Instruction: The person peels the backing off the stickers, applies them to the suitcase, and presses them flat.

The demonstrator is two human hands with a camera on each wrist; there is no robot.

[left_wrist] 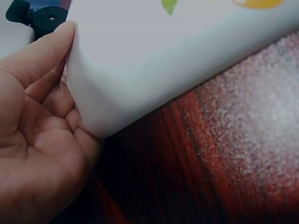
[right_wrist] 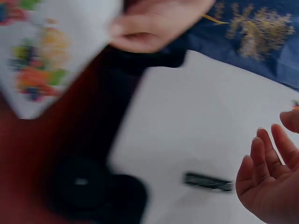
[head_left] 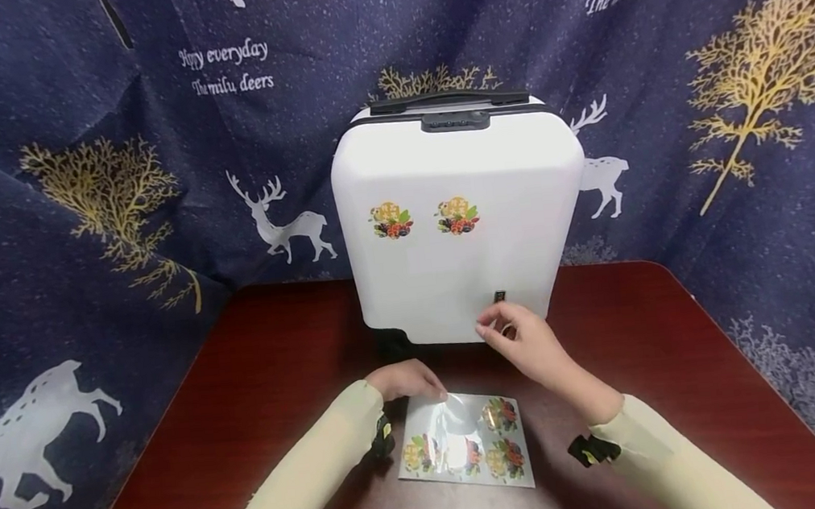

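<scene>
My left hand [head_left: 405, 380] grips the far left edge of a glossy white sticker sheet [head_left: 431, 416], which bears several fruit stickers. In the left wrist view the thumb lies on top of the sheet's corner [left_wrist: 117, 79] and the curled fingers beneath it. A white suitcase [head_left: 425, 285] stands upright behind, with two fruit stickers [head_left: 392, 222] side by side on its upper front. My right hand [head_left: 528, 345] hovers by the suitcase's lower right front, near a small dark label [head_left: 500, 296]. Its fingers [right_wrist: 259, 161] are loosely bent, with nothing visible between them.
The suitcase stands at the back of a dark red table [head_left: 264, 356], its black wheels [right_wrist: 79, 182] at the bottom. Its black handle [head_left: 448, 100] and lock [head_left: 456, 121] are on top. A dark blue deer-print cloth [head_left: 312, 158] hangs behind and at both sides.
</scene>
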